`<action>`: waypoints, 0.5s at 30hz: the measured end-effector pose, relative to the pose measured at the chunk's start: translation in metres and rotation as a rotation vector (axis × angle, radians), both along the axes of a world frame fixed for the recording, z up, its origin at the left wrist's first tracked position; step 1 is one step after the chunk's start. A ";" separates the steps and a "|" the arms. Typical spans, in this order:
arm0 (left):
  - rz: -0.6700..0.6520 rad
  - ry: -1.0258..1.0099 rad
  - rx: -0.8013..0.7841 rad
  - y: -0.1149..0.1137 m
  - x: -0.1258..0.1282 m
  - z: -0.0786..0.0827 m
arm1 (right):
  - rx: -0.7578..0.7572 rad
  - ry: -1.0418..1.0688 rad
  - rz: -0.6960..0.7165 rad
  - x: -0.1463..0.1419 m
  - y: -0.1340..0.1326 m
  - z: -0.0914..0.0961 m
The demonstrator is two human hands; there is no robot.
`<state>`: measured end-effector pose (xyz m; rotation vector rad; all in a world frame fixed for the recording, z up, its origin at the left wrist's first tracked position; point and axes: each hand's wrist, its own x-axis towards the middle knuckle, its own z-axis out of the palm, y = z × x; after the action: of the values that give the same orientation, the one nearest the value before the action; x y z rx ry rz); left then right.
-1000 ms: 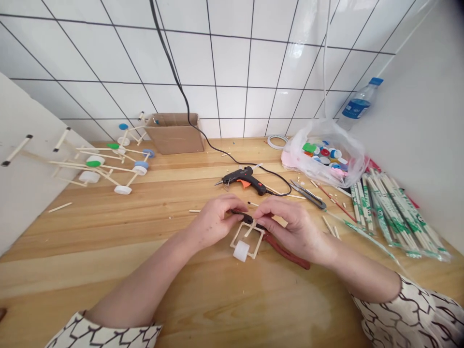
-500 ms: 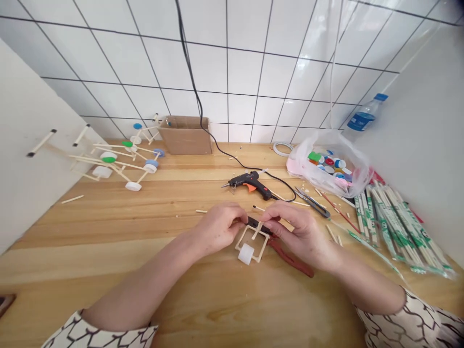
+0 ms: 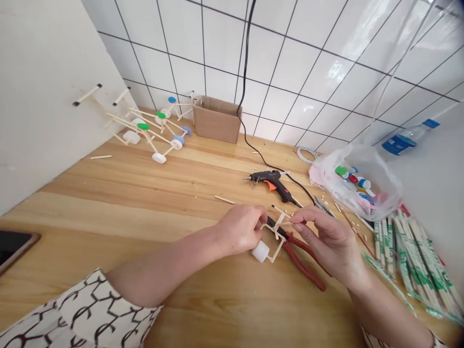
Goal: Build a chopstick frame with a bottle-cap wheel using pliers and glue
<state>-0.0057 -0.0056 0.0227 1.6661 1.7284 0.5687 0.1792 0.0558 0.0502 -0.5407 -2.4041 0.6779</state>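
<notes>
A small square frame of wooden sticks (image 3: 276,239) with a white bottle cap (image 3: 260,252) at its near corner is raised slightly off the wooden table (image 3: 145,193). My left hand (image 3: 241,228) pinches the frame's left side, fingers closed. My right hand (image 3: 328,241) pinches the frame's far right part between thumb and forefinger. Red-handled pliers (image 3: 304,261) lie on the table just under and right of the frame, below my right hand.
A black glue gun (image 3: 271,180) with its cord lies behind the hands. A plastic bag of coloured caps (image 3: 353,181), wrapped chopsticks (image 3: 413,261), a water bottle (image 3: 406,140), a cardboard box (image 3: 216,119), stick-and-cap models (image 3: 152,133) and a dark phone (image 3: 12,246) surround the work spot.
The camera swung left and tilted, bringing a phone into view. Both hands kept their hold on the stick frame and lifted and tilted it slightly; the pliers now show more fully.
</notes>
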 end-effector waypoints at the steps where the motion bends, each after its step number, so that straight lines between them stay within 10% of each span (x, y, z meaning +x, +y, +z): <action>1: 0.007 -0.011 0.004 0.000 0.000 -0.001 | -0.005 -0.012 -0.004 0.001 0.001 -0.001; 15: -0.009 -0.030 -0.032 -0.002 0.007 -0.006 | -0.020 -0.020 -0.024 0.007 0.006 -0.004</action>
<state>0.0012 -0.0080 0.0166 1.6346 1.6987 0.5563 0.1862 0.0617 0.0462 -0.5857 -2.4077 0.6896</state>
